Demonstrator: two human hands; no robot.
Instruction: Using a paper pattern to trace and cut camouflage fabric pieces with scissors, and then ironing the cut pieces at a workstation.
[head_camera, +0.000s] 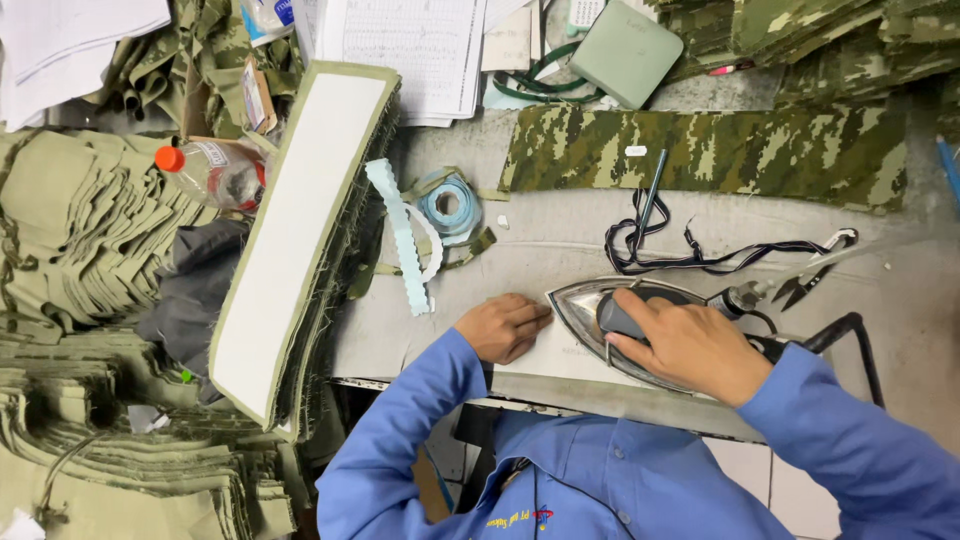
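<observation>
My right hand (690, 345) grips the dark handle of a steel clothes iron (580, 305) that rests flat on the grey padded table (560, 250), its tip pointing left. My left hand (505, 326) lies just left of the iron's tip, fingers curled and pressing down on a pale strip of fabric (450, 345) on the table. Both sleeves are blue.
A tall stack of white-faced olive pieces (300, 230) leans at the left. Beyond are a light blue tape roll (450, 203), a camouflage fabric strip (720, 150), thread snips (815, 270), a plastic bottle (210, 172), papers (420, 50), a green case (627, 52) and piles of olive cloth (80, 240).
</observation>
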